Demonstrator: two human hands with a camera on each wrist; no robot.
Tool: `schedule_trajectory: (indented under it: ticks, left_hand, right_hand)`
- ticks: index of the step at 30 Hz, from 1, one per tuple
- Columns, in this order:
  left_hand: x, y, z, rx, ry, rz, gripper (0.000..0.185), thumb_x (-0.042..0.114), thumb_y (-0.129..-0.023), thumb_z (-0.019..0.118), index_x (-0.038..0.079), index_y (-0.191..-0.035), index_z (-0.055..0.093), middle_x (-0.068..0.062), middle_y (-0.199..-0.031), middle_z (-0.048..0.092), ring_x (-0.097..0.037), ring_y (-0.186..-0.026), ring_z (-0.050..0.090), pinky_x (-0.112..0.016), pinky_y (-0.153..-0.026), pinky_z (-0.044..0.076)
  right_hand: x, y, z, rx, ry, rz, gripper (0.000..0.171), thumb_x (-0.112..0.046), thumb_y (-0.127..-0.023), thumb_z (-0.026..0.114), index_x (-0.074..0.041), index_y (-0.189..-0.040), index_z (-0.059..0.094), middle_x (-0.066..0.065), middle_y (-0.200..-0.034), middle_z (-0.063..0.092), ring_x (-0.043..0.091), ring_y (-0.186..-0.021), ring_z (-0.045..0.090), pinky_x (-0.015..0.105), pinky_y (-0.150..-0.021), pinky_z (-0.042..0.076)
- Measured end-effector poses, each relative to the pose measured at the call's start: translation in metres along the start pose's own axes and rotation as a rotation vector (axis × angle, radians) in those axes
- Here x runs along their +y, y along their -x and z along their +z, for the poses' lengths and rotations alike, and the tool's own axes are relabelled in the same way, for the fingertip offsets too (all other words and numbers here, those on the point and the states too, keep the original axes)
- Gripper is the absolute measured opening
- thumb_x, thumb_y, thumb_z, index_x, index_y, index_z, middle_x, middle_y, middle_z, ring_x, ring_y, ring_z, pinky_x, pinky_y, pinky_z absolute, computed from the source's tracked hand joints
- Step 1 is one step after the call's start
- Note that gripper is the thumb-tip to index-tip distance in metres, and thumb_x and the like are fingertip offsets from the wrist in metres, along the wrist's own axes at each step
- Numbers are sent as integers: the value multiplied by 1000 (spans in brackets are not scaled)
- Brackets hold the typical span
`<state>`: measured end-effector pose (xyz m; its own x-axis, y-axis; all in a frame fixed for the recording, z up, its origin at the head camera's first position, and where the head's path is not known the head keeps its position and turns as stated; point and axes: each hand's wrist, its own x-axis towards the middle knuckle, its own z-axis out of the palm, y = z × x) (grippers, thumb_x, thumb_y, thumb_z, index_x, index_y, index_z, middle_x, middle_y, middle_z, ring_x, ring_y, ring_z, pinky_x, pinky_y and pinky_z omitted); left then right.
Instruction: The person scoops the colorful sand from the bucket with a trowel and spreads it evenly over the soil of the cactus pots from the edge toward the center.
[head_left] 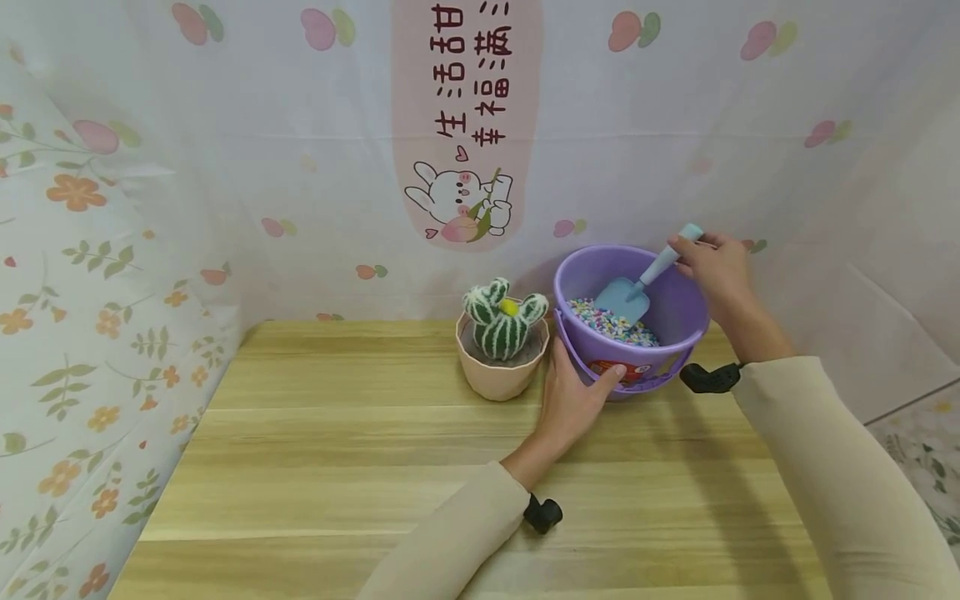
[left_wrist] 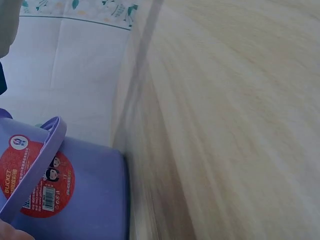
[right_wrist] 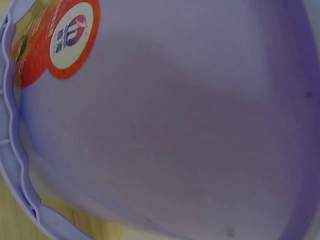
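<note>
A purple bucket (head_left: pixel 678 321) stands near the back right of the wooden table, with small multicoloured beads (head_left: pixel 600 323) inside. My right hand (head_left: pixel 718 271) holds the handle of a light blue toy shovel (head_left: pixel 622 298) over the rim, and the shovel's blade rests among the beads. Around the bucket's lower left side, my left hand (head_left: pixel 570 400) holds it, thumb across the front near the lowered handle and red label. In the left wrist view only the thumb's tip (left_wrist: pixel 12 232) shows at the corner. Bucket wall (right_wrist: pixel 165 125) fills the right wrist view, which does not show the right hand.
A potted knitted cactus (head_left: pixel 501 333) with a yellow flower stands just left of the bucket. Behind the wooden table (head_left: pixel 337 467) hangs a printed white cloth (head_left: pixel 300 167), close to the bucket's back. Floral cloth (head_left: pixel 97 333) borders the left side.
</note>
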<state>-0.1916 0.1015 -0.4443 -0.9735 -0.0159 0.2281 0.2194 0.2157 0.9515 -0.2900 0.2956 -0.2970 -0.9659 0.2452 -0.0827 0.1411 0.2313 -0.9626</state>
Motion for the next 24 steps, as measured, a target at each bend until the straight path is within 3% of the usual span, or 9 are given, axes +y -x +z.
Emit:
schedule_trajectory:
  ticks: [4,7,14,24]
  left_hand:
    - [1,-4,1,25,15,-5,104,54,-78,75,24,-156,14,-2,-154,35,-14,-137,37,-36,-111,35]
    - [1,-6,3,46,19,-12,107,55,-75,78,24,-156,15,-1,-153,37,-15,-136,40,-36,-110,37]
    - [-4,-11,8,94,62,27,121,44,-66,89,29,-157,10,9,-155,32,-10,-138,36,-32,-112,34]
    - [-3,-14,13,139,68,14,123,45,-64,90,22,-157,14,7,-157,31,-13,-139,36,-32,-111,35]
  right_hand:
    - [2,0,2,-16,-131,-27,80,-33,-88,71,0,-148,29,4,-116,58,9,-90,66,26,-88,53]
    - [4,-1,4,-26,-204,-40,76,-28,-88,71,0,-145,30,1,-106,58,8,-82,67,25,-81,56]
    - [10,-6,8,-55,-285,-75,49,-23,-92,67,-1,-130,48,2,-106,60,10,-82,65,29,-76,58]
    - [16,-8,8,-101,-333,-119,41,-23,-93,65,-1,-124,49,-4,-90,72,13,-84,71,28,-68,58]
